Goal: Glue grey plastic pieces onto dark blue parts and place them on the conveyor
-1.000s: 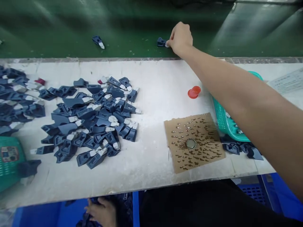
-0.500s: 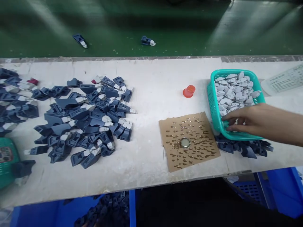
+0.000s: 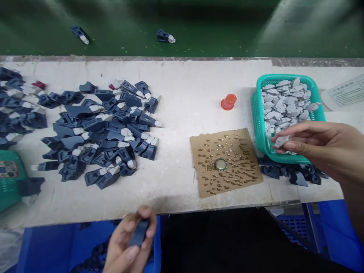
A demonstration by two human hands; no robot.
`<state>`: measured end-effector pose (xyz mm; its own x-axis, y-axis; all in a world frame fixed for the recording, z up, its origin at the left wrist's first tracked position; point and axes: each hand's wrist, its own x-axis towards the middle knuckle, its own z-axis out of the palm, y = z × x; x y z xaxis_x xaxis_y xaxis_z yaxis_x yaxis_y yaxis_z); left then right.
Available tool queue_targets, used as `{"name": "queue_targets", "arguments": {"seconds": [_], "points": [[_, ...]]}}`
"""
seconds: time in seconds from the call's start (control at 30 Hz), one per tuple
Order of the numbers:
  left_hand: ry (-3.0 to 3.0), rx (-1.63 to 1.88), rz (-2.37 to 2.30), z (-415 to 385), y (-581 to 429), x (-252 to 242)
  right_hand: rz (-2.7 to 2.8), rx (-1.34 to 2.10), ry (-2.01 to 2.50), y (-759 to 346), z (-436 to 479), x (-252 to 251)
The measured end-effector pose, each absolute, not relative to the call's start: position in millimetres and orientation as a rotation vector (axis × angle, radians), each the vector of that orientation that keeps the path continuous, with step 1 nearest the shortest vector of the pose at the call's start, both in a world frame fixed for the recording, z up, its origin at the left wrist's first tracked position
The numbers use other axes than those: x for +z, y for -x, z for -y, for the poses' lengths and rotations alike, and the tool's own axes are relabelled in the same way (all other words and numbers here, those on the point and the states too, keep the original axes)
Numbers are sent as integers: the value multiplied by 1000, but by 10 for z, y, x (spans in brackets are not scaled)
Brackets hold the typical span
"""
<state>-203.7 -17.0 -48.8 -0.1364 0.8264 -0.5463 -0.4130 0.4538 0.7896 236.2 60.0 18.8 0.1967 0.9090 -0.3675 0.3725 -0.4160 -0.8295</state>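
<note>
My right hand (image 3: 318, 146) pinches a small grey plastic piece (image 3: 281, 141) over the front rim of a teal basket (image 3: 258, 113) filled with several such grey pieces. Low at the front edge, my left hand (image 3: 129, 242) grips one dark blue plastic part (image 3: 138, 232) above a blue bin. A brown cardboard sheet (image 3: 226, 162) dotted with glue drops lies between the hands, with a small metal cap (image 3: 221, 164) at its middle. A big heap of dark blue parts with grey tips (image 3: 104, 131) covers the left of the white bench.
Two assembled parts (image 3: 165, 36) (image 3: 80, 34) lie on the green conveyor belt behind the bench. A red cap (image 3: 228, 101) stands near the basket. More blue parts (image 3: 292, 174) lie under the basket's front, a second green basket (image 3: 11, 182) sits far left, and a paper (image 3: 345, 91) far right.
My right hand left the part on the belt, came back to the teal basket and lifted a grey piece. My left hand rose from the bin holding a blue part.
</note>
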Motion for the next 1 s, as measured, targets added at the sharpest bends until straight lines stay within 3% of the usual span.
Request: {"name": "queue_targets", "arguments": {"seconds": [0.2,0.4,1.0], "points": [[-229,992,-836,-223,1046,-340,843,1563,1614,-2039,-588,226],[-165,927,-649,-343,799,-314,893,1672,1529,-1822,-598,151],[-207,971,-643,-227,880,-497,1720,911,1728,-1518,-517,138]]}}
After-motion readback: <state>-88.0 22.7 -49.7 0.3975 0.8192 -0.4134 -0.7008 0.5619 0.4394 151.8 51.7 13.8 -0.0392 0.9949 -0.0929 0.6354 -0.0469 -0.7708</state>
